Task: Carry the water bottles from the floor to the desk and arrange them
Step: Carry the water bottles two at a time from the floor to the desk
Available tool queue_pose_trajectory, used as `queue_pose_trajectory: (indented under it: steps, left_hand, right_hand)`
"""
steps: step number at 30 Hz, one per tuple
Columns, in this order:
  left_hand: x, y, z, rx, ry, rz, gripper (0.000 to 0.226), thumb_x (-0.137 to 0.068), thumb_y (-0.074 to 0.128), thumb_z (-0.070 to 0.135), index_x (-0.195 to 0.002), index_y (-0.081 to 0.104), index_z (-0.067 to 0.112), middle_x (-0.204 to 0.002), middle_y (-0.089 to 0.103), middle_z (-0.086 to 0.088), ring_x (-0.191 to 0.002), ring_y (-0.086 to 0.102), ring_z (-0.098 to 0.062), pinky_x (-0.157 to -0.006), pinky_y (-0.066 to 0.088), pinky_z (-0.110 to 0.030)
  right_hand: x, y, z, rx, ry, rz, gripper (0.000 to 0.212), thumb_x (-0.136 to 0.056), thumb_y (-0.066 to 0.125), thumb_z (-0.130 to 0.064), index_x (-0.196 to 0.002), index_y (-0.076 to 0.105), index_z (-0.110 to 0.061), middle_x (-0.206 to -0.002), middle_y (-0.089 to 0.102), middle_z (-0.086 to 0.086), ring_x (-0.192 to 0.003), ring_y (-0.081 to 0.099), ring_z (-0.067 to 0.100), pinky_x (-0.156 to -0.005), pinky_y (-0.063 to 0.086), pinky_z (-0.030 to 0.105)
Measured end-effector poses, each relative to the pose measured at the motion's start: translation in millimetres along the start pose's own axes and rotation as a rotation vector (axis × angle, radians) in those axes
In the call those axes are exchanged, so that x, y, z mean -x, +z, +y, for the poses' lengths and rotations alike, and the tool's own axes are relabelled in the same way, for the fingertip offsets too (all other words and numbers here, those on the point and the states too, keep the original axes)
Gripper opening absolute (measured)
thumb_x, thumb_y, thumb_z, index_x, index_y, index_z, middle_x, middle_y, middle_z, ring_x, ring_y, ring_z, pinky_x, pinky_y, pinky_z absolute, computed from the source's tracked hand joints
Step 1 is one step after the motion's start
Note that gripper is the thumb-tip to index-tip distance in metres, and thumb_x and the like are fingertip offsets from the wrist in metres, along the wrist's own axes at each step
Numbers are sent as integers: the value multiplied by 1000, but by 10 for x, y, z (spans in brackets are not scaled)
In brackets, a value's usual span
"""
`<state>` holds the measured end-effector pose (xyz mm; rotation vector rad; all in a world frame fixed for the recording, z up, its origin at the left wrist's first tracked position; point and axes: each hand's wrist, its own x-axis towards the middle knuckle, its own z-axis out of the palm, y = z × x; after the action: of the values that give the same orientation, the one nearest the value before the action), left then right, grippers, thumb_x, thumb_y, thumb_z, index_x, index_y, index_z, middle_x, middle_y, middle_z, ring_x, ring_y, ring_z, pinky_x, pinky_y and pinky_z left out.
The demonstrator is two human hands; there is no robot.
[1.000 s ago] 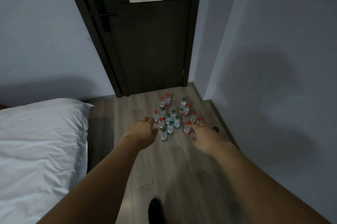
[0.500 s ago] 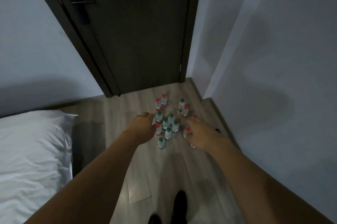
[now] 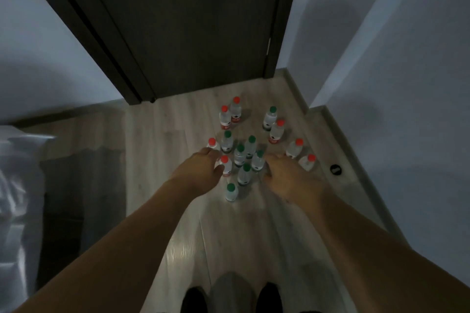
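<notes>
Reaching down over the floor, both arms stretched toward the water bottles, which stood bunched on the boards in front of the dark door; none had reached the bench, which was out of view. The left hand hung with fingers loosely curled and gripping nothing, its knuckles just beside a red-capped bottle. The right hand was likewise relaxed and empty, its fingertips pointing down (whether they touched anything could not be told). Nearest, between the two hands, stood a lone green-capped bottle; just beyond it a tight knot of green caps, upright and close enough to gather several at once, which probably explained the two-handed approach. Past the right hand two red-capped bottles stood near the wall, and farthest from both hands a red pair stood by the door.
</notes>
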<state>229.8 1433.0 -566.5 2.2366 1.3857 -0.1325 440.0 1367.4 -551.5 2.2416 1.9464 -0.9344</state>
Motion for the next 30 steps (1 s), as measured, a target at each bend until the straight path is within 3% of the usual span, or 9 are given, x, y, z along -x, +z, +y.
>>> queue_pose_trajectory:
  steps: [5,11,16,22,25,30]
  left_hand:
    - [-643,1140,-602,31,70,59,45,-97,50,33,-138,46,14,-135,53,-8,-115,55,-27,-93,44,-34]
    - [-1016,2214,-1086,38,111,76,45,-97,52,29,-138,47,13,-139,50,-9,-121,53,-27,-97,43,-33]
    - [-1163,2605,-1176,75,162,82,44,-95,54,33,-134,51,14,-135,53,-6,-118,54,-25,-95,45,-32]
    - [-1297,2730,-1094,-9,193,52,49,-94,54,34,-140,47,23,-134,55,-7,-118,54,-25,-95,48,-37]
    - [-1396,2785,-1068,-96,190,20,41,-93,53,32,-131,52,16,-122,59,-11,-106,59,-29,-88,51,-41]
    - [-1520,2875,-1055,-155,201,15,22,-94,53,27,-107,59,11,-103,61,-12,-90,59,-28,-79,52,-39]
  right_hand:
    - [-862,1264,460,-24,-21,75,52,-94,52,-24,-143,40,-14,-142,45,8,-128,43,27,-108,36,39]
    - [-1523,2291,980,-52,-59,148,52,-90,57,-18,-139,42,-13,-134,51,13,-121,50,31,-102,42,43]
    - [-1873,2514,1161,-106,-81,243,58,-88,59,-12,-142,39,-8,-138,47,19,-124,46,37,-104,40,45]
    - [-2231,2513,1190,-27,-84,210,58,-90,58,-16,-144,36,-9,-136,49,17,-123,48,33,-102,41,43]
    - [-2403,2510,1140,16,-76,173,52,-91,57,-18,-140,41,-7,-133,50,17,-121,49,32,-100,42,40]
    - [-2641,2596,1117,76,-35,154,33,-93,54,-22,-122,51,-7,-121,53,16,-112,52,32,-82,39,32]
